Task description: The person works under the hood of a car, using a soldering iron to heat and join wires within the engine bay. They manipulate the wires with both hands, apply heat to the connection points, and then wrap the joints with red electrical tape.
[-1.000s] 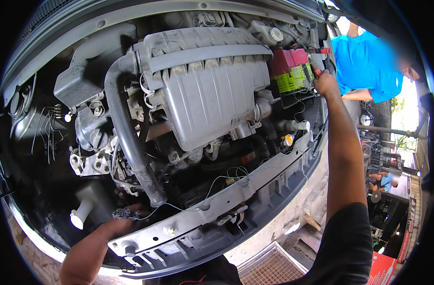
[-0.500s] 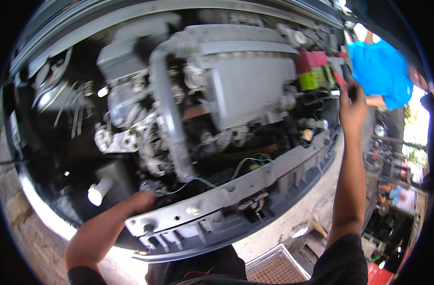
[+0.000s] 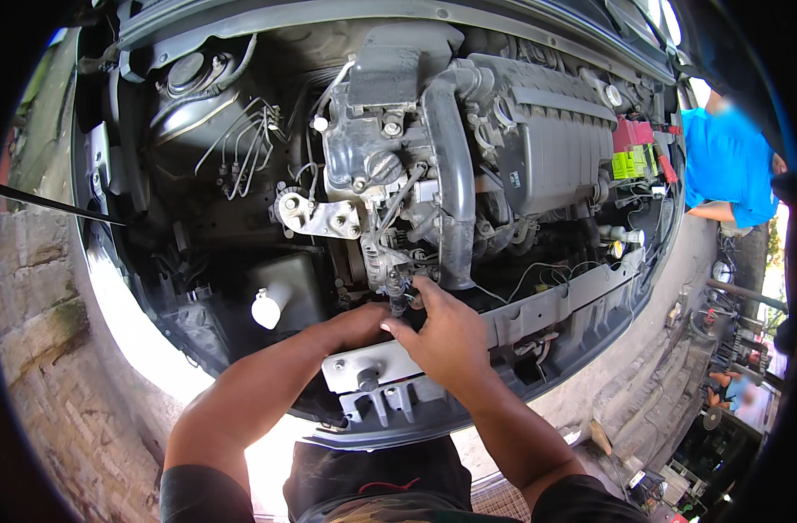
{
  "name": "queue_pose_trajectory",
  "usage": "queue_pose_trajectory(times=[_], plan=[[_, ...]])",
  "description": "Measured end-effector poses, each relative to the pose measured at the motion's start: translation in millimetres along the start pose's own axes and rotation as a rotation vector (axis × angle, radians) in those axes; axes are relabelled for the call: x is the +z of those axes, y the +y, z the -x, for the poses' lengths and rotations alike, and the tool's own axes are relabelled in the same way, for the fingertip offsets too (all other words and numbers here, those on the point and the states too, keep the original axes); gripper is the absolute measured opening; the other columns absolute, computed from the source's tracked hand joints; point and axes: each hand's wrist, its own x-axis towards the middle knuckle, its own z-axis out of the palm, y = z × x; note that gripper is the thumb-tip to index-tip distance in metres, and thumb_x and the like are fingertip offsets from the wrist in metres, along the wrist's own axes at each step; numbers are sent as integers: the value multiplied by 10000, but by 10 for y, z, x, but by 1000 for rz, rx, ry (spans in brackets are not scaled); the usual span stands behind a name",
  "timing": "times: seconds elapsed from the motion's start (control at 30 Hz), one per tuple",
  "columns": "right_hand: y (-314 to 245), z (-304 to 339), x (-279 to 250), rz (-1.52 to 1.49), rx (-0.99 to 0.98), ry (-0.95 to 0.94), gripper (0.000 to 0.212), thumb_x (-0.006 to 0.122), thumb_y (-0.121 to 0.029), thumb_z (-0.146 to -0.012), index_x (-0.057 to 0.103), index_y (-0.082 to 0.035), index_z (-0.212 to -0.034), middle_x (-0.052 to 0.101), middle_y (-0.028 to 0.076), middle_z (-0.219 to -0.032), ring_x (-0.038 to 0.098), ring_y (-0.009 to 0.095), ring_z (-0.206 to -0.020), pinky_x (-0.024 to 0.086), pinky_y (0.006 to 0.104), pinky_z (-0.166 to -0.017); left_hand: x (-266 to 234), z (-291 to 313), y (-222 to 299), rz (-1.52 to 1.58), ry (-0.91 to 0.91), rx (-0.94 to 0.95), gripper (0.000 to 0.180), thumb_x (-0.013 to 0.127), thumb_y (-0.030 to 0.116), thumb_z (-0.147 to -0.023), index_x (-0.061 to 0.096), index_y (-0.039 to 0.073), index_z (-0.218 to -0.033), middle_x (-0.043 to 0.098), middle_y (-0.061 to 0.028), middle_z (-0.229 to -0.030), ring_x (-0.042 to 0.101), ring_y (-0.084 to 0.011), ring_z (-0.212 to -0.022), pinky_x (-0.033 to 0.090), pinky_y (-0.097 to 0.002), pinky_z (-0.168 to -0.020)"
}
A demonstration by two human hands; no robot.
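Observation:
Both my hands meet at the front of an open car engine bay, just behind the pale metal crossmember (image 3: 555, 305). My left hand (image 3: 361, 325) is curled low beside the engine, its fingertips hidden. Next to it, my right hand (image 3: 446, 329) has its thumb and forefinger around a dark, narrow cylindrical part (image 3: 396, 295); I cannot make out its exact kind. Close behind the hands is the engine (image 3: 394, 209), with a thick grey air hose (image 3: 455, 187) running down its front. A thin pale wire (image 3: 525, 277) trails rightward from near my right hand.
A white-capped reservoir (image 3: 272, 305) sits left of my left forearm. The battery (image 3: 634, 164), with pink and lime covers, is at the right. Beyond it stands a person in a blue shirt (image 3: 728, 161). A black rod (image 3: 58, 205) crosses the left edge.
My right hand has come from beside the battery on the right to join my left hand. The view has shifted, so the engine bay appears farther right.

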Motion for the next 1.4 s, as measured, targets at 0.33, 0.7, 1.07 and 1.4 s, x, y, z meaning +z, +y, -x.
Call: queue_pose_trajectory(times=[0.33, 0.7, 1.07, 1.4], plan=[[154, -98, 202, -83, 47, 30, 300, 854, -254, -880, 708, -15, -988, 692, 178, -974, 701, 420, -892, 556, 502, -761, 45, -34, 147, 15, -18, 26, 367, 767, 158, -926, 740, 55, -1277, 728, -247, -1287, 686, -442, -1217, 559, -464, -1035], [296, 42, 217, -288, -45, 145, 272, 831, -94, -870, 730, -16, -1110, 743, 190, -964, 736, 387, -872, 583, 422, -780, 51, -3, 105, -23, 125, 26, 344, 784, 100, -882, 805, 121, -1224, 763, -223, -1166, 722, -396, -1125, 573, -459, -1005], [302, 18, 173, -218, -130, 134, 267, 842, -39, -854, 732, 8, -1093, 754, 159, -941, 747, 314, -819, 581, 370, -766, 43, -28, 111, -44, 122, -21, 392, 835, 116, -878, 787, 113, -1267, 737, -201, -1212, 714, -379, -1142, 573, -436, -1022], [294, 39, 180, -133, -148, 39, 364, 822, -43, -817, 719, -30, -1165, 716, 151, -949, 710, 380, -889, 580, 443, -786, 47, -32, 87, -15, 136, 0, 361, 837, 121, -870, 812, 146, -1229, 756, -196, -1182, 730, -384, -1106, 583, -447, -981]])
